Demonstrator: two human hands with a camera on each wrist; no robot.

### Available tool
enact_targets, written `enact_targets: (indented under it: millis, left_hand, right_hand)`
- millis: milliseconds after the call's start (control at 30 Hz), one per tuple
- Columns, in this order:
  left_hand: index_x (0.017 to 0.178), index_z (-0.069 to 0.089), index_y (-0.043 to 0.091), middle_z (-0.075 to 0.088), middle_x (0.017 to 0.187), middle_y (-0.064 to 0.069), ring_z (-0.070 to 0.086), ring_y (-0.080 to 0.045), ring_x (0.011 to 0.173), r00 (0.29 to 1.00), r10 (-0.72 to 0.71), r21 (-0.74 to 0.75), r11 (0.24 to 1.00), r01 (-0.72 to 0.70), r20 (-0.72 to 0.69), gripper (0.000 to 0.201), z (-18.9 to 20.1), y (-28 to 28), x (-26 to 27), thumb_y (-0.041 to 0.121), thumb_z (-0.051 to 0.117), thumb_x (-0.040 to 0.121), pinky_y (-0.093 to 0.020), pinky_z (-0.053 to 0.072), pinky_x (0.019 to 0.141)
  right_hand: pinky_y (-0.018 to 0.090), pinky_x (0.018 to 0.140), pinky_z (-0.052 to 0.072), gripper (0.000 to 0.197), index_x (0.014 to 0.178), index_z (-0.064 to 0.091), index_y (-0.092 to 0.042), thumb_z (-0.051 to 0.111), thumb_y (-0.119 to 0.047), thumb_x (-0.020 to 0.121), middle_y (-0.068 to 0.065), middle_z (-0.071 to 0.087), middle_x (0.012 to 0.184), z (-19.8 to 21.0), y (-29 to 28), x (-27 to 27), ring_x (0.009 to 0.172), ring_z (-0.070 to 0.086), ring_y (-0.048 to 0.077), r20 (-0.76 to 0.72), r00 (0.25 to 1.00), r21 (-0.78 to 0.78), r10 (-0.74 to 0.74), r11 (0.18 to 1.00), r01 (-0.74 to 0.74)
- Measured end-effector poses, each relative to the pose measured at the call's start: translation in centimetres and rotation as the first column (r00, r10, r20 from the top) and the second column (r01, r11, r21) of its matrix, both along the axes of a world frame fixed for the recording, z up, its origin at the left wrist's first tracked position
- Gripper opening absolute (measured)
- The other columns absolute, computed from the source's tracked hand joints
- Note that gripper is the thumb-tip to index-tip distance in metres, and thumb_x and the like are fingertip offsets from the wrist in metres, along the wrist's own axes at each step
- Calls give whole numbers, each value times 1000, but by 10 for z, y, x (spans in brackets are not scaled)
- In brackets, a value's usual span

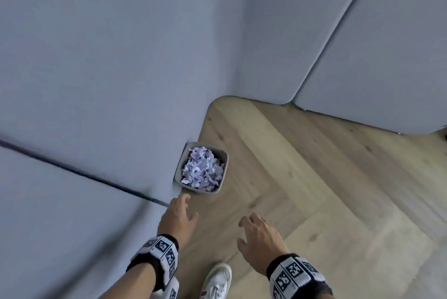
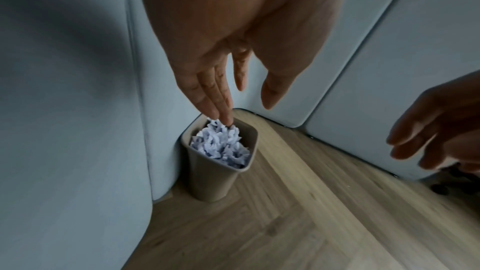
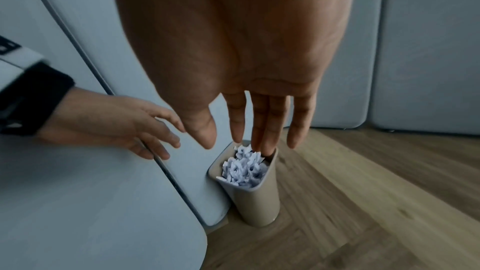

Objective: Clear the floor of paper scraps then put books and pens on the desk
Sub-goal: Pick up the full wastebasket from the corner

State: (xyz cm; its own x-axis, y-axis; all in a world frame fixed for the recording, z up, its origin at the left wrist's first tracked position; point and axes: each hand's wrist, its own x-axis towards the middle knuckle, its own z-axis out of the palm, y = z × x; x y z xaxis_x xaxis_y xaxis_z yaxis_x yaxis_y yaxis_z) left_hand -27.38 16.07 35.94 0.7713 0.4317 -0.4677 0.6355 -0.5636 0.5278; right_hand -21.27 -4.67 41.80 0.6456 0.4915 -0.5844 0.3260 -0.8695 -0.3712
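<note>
A beige waste bin point(image 1: 180, 165) point(image 2: 213, 180) point(image 3: 262, 202) stands on the wooden floor against a pale grey panel. It is heaped with crumpled white paper scraps point(image 1: 202, 170) point(image 2: 221, 145) point(image 3: 245, 169). My left hand point(image 1: 179, 216) point(image 2: 241, 89) hovers above and just short of the bin, fingers straight, holding nothing. My right hand point(image 1: 258, 235) point(image 3: 249, 126) hangs beside it over the floor, fingers spread and empty. No book or pen shows in any view.
Pale grey padded panels point(image 1: 108, 56) wall the corner on the left and behind point(image 1: 375, 68). A white desk surface point(image 3: 78, 202) lies at the left under my left arm. Wooden floor point(image 1: 314, 189) stretches to the right. My white shoe point(image 1: 216, 281) is at the bottom.
</note>
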Motion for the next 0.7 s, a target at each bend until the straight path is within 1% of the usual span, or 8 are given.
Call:
enact_targets:
  millis: [100, 200, 267, 400, 467, 533, 633, 700]
  left_hand:
    - [136, 42, 26, 51, 124, 3, 59, -16, 106, 997, -36, -30, 999, 38, 69, 59, -50, 31, 6, 18, 67, 83, -34, 51, 87]
    - [141, 36, 36, 45, 131, 13, 56, -7, 110, 985, -111, -42, 992, 117, 128, 72, -98, 46, -4, 15, 68, 81, -28, 51, 87]
    - [142, 33, 40, 39, 135, 20, 51, 0, 114, 989, -73, -41, 996, 79, 127, 70, -121, 47, -16, 17, 64, 83, -23, 48, 91]
    - [141, 34, 41, 41, 130, 22, 51, 2, 112, 994, 9, -63, 998, -2, 111, 67, -154, 38, -40, 19, 61, 84, -23, 47, 92]
    - [140, 37, 35, 44, 128, 17, 53, -2, 109, 997, 11, -56, 998, -6, 81, 62, -164, 36, -46, 22, 62, 84, -28, 48, 92]
    - [138, 39, 28, 45, 128, 15, 54, -4, 106, 998, 37, -61, 998, -34, 50, 58, -168, 34, -50, 23, 62, 85, -29, 48, 91]
    - [137, 39, 27, 48, 123, 16, 54, 0, 103, 997, 68, -53, 996, -65, 45, 57, -165, 35, -51, 22, 63, 86, -26, 47, 90]
    - [135, 42, 28, 49, 121, 17, 55, 0, 101, 996, 73, -44, 997, -71, 52, 55, -161, 34, -47, 21, 64, 85, -26, 48, 89]
  right_hand:
    - [34, 97, 43, 44, 132, 44, -23, 47, -34, 89, 1, 49, 127, -64, 36, 22, 121, 49, 22, -35, 999, -13, 36, 999, -36]
    - [35, 97, 43, 51, 140, 33, -29, 47, -32, 91, 5, 49, 125, -128, 64, 40, 120, 49, 24, -78, 995, -18, 70, 997, -71]
    - [38, 97, 43, 60, 146, 23, -34, 47, -31, 91, 9, 51, 124, -166, 81, 50, 118, 52, 27, -119, 991, -35, 65, 997, -70]
    - [39, 99, 41, 64, 150, 16, -34, 48, -35, 94, 15, 50, 132, -225, 100, 61, 120, 52, 31, -228, 969, -36, -93, 996, 87]
    - [37, 104, 36, 56, 150, 25, -24, 43, -34, 98, 16, 47, 141, -241, 104, 65, 128, 46, 32, -269, 944, -23, -190, 981, 191]
    - [36, 103, 36, 44, 142, 43, -16, 40, -31, 100, 14, 53, 138, -246, 105, 70, 127, 48, 31, -237, 930, 20, -279, 956, 292]
    - [34, 93, 45, 33, 116, 68, -15, 52, -35, 96, 12, 70, 114, -241, 97, 76, 111, 60, 31, -128, 910, 64, -394, 913, 404]
    - [33, 87, 48, 27, 101, 75, -16, 62, -37, 89, 11, 74, 99, -236, 81, 79, 101, 64, 30, -114, 858, 76, -500, 857, 510]
